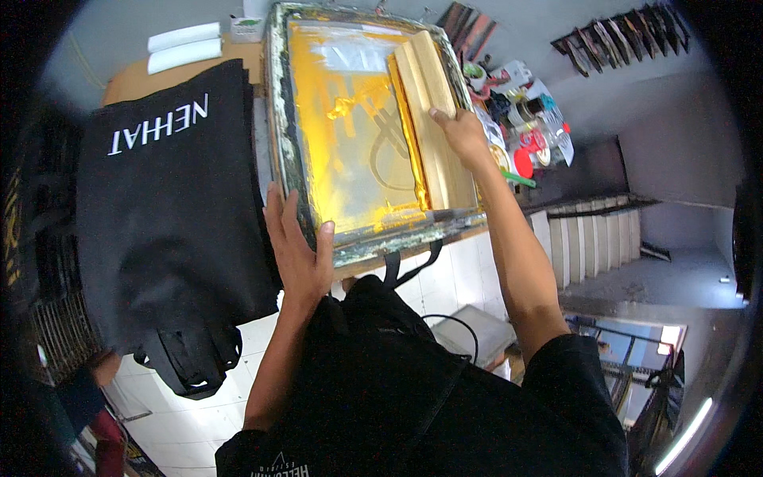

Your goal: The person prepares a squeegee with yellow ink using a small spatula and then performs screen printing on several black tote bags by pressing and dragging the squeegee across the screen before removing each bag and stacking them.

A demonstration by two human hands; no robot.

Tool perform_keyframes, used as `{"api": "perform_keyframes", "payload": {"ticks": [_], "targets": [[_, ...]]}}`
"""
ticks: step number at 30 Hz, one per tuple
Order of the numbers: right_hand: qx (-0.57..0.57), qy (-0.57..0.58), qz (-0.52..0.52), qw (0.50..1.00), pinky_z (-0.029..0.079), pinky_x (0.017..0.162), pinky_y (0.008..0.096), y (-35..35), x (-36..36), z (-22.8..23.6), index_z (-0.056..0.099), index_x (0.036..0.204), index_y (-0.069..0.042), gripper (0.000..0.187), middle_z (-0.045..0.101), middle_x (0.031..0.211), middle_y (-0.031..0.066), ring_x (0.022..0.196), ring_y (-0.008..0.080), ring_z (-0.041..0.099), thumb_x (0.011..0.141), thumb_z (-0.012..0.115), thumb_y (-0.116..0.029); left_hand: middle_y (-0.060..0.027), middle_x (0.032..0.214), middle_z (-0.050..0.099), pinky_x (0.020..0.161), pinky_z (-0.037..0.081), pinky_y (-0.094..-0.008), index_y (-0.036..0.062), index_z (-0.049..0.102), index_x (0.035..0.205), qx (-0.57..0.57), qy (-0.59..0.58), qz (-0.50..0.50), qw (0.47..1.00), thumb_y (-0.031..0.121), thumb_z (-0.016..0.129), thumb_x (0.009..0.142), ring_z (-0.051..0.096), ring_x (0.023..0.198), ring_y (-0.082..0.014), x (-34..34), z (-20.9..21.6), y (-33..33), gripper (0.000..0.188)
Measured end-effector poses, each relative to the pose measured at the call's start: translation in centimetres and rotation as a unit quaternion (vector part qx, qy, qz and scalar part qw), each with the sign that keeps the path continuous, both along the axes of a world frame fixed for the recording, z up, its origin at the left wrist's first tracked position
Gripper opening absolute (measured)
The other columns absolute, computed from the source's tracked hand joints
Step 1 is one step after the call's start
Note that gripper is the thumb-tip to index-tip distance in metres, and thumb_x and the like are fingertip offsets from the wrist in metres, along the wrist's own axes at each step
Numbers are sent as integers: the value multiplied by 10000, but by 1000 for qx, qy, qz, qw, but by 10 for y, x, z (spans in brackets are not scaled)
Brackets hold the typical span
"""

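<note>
A screen printing frame (pixel 276 103) with a paint-crusted rim lies before me. Its mesh (pixel 350 159) is smeared with yellow ink, and faint grey line shapes show in the middle. My right hand (pixel 461 135) is closed around a wide wooden squeegee (pixel 421 103) standing along the right side of the mesh. Thick yellow ink lines the squeegee's left edge. My left hand (pixel 300 250) rests at the frame's near left corner, its fingers stretched along the side and its thumb apart at the front edge.
Black fabric bags (pixel 171 191) with white lettering lie left of the frame, handles hanging down. Two white rolls (pixel 184 48) sit behind them. Jars, bottles and a red lid (pixel 523 164) crowd the right side. Several squeegees (pixel 620 38) hang on the wall. Another person's arm (pixel 103 367) shows lower left.
</note>
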State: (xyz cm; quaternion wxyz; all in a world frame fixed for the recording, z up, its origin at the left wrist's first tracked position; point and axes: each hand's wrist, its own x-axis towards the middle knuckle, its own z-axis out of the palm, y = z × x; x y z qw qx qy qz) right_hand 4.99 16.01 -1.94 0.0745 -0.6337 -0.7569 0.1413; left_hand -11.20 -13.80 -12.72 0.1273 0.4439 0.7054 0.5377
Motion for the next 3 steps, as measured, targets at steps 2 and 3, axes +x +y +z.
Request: {"api": "perform_keyframes", "payload": {"ticks": [2,3], "targets": [[20,16,86,996,516,809,451,-7,-14,14,701,950,40,635,721,917,249,863,389,697,883,686,-592,-288,1627,158,1217,136,-596,-20,327,1491,-14,-3,4,1000,406,541,1004,168,1508,-475,-2,-1,-3,682],[32,25,125,991,515,814,452,-9,-16,19,711,977,18,617,728,946,237,872,388,698,887,682,-591,-280,1635,148,1219,129,-595,-21,320,1496,-21,-4,2,1000,423,549,999,162,1512,-471,-1,0,-3,705]]}}
